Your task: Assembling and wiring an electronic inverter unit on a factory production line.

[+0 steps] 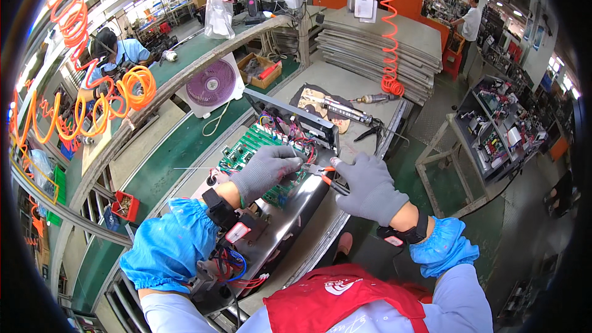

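On a factory floor [388, 253] with two other people, one in blue [126, 52] at upper left, one in white [471, 23] at upper right, clamps gloved right hand [370, 190]'s fingers on one pair of orange-handled pliers [327, 176], just right of centre. Bends gloved left hand [262, 172]'s fingers near the tips; cannot tell whether on anything. Shows one green circuit board [248, 143] at centre, one purple fan [211, 83] at upper left.
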`<action>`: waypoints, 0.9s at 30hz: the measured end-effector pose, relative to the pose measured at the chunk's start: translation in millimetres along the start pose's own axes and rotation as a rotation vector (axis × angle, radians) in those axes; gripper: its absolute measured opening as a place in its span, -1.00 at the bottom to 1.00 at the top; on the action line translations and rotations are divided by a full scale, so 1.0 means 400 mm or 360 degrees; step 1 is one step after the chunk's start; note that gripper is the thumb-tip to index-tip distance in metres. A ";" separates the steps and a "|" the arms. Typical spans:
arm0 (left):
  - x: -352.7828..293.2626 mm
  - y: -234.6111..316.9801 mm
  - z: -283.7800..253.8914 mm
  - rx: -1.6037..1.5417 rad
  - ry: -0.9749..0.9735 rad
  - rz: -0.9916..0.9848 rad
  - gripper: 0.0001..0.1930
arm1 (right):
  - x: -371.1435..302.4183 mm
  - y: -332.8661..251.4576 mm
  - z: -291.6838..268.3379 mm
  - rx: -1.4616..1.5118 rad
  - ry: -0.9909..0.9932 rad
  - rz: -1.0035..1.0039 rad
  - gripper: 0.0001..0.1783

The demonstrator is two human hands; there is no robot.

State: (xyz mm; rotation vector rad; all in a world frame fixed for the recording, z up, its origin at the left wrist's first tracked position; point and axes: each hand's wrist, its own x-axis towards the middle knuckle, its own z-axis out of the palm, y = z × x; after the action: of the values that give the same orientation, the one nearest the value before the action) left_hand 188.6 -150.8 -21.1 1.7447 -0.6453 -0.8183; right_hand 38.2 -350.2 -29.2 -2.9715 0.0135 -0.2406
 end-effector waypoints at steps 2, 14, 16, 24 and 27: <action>-0.004 0.006 0.002 0.0015 0.0007 0.0002 -0.74 | 0.008 -0.015 -0.008 -0.0023 -0.0043 0.0015 -0.30; -0.153 0.126 -0.147 0.1142 -0.0516 -0.0114 -0.75 | 0.065 -0.038 -0.025 0.0302 -0.0102 -0.0129 -0.29; -0.185 0.135 -0.197 0.1549 -0.0464 -0.0589 -0.73 | 0.099 -0.061 -0.025 0.0415 -0.0071 -0.0270 -0.27; -0.238 -0.068 -0.248 -0.0207 0.0802 -0.0318 -0.78 | 0.218 -0.195 -0.052 -0.0004 0.0005 -0.0665 -0.29; -0.224 -0.068 -0.255 -0.0239 0.0816 -0.0137 -0.79 | 0.244 -0.232 -0.062 -0.0206 -0.0082 -0.0668 -0.31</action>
State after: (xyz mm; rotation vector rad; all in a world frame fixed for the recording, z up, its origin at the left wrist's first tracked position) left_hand 213.9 -15.2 -6.0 1.7564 -0.1620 -0.4319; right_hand 130.0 -264.6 25.4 -3.0749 -0.6273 -0.2187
